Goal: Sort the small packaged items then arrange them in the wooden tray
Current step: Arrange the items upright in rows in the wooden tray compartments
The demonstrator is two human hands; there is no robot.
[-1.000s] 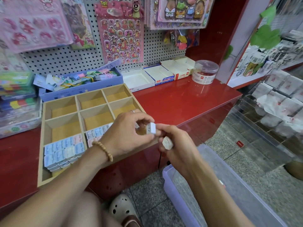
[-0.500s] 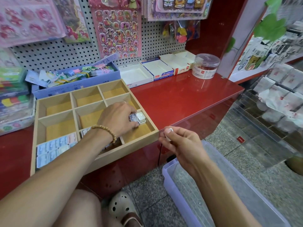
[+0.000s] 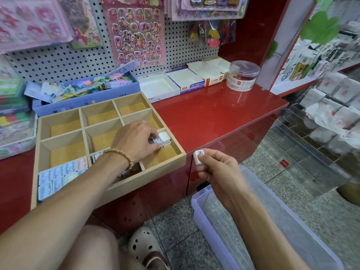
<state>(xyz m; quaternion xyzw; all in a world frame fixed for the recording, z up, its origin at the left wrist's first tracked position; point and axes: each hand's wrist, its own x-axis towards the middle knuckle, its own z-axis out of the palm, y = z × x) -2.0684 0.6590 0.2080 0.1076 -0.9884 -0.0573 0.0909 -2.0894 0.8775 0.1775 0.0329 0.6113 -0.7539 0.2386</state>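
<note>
Nine compartments make up the wooden tray, which sits on the red desk with its near edge overhanging the front. Left hand, beaded bracelet at the wrist, reaches into the right-hand middle compartment and grips a small grey-white packaged item beside the white packaged items already stacked against the tray's right wall. Right hand, held off the desk's front edge just right of the tray, pinches one white packaged item between thumb and curled fingers. Front-left compartment: pale blue and pink packaged items in rows. Front-middle compartment: more packets, partly hidden by the left forearm. Behind the tray: blue box of tags, open white cartons, clear lidded jar. Floor below: clear plastic bin.
</note>
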